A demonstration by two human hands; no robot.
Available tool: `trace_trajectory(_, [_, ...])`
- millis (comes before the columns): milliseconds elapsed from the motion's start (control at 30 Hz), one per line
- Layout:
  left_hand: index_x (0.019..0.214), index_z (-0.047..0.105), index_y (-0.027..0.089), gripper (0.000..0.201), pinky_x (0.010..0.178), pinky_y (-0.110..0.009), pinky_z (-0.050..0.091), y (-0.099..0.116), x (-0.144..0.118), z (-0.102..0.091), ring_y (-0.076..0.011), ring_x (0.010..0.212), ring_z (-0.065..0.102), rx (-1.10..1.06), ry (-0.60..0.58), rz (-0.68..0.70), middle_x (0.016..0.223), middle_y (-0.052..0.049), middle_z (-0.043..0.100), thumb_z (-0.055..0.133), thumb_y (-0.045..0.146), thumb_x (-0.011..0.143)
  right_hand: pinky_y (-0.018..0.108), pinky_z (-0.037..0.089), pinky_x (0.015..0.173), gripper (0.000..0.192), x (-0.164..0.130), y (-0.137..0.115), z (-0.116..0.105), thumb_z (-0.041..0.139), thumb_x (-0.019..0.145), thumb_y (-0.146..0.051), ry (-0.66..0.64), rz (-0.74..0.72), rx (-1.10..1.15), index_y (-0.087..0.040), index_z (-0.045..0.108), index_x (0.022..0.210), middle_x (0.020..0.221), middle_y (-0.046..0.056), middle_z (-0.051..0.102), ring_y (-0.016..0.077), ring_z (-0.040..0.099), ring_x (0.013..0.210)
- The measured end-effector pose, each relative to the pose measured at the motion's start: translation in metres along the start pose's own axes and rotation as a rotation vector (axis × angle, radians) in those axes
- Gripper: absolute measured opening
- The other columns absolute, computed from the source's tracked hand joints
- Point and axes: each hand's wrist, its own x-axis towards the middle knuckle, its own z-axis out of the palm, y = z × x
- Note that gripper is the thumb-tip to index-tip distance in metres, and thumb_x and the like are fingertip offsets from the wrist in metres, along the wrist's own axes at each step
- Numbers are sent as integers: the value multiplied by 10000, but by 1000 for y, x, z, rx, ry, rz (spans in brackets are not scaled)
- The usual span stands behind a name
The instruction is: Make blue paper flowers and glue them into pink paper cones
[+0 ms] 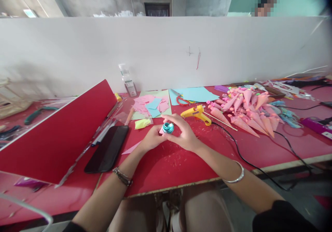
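Note:
Between my two hands sits a teal paper roll (pixel 168 128), coiled in a spiral with its open end facing up, with a bit of pink showing at its left side. My left hand (pixel 153 137) pinches it from the left, fingertips partly hidden behind it. Curled around the right side is my right hand (pixel 184 133), thumb at the front and fingers arched over the back. A yellow glue gun (pixel 197 113) lies just beyond my right hand. Close to my left hand are a pink paper piece (pixel 131 148) and a yellow-green packet (pixel 142 123).
Pink paper cones (pixel 249 111) are heaped at the right, near a black cable (pixel 236 142). Pink paper scraps (pixel 142 104), blue sheets (pixel 197 94) and red-handled scissors (pixel 182 101) lie behind. A black phone (pixel 107 149) and slanted red board (pixel 70 131) stand left.

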Motion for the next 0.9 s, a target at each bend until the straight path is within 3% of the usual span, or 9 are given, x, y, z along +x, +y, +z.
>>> trace_trajectory(200, [640, 524, 119, 202, 542, -221, 381, -4, 1, -1, -100, 566, 436, 27, -13, 24, 598, 5, 514, 594, 306, 664, 364, 415, 850, 392, 1, 0, 0, 547, 781, -252, -36, -18, 18, -292, 461, 1162, 1012, 32, 532, 170, 500, 955])
trace_trajectory(400, [600, 501, 134, 121, 485, -218, 378, 1, 0, 1, -96, 530, 413, 20, 38, 59, 558, 12, 493, 576, 221, 637, 365, 411, 865, 495, -1, 0, 1, 593, 745, -297, -78, -65, -42, -301, 411, 1205, 1075, 36, 507, 179, 482, 990])
trace_trajectory(600, [532, 462, 158, 120, 435, -214, 375, 11, -2, 2, -101, 512, 415, 87, 42, 89, 524, 15, 478, 551, 174, 611, 305, 426, 832, 365, -2, -2, 0, 510, 810, -246, -142, -88, -43, -320, 468, 1164, 974, 29, 490, 147, 493, 926])
trace_trajectory(900, [593, 498, 144, 114, 514, -263, 438, 7, -4, 1, -147, 584, 496, 96, -18, 59, 597, -27, 532, 555, 220, 656, 358, 382, 909, 550, -2, -3, 2, 582, 756, -280, -142, -57, -56, -317, 362, 1258, 1080, 38, 488, 178, 439, 1029])
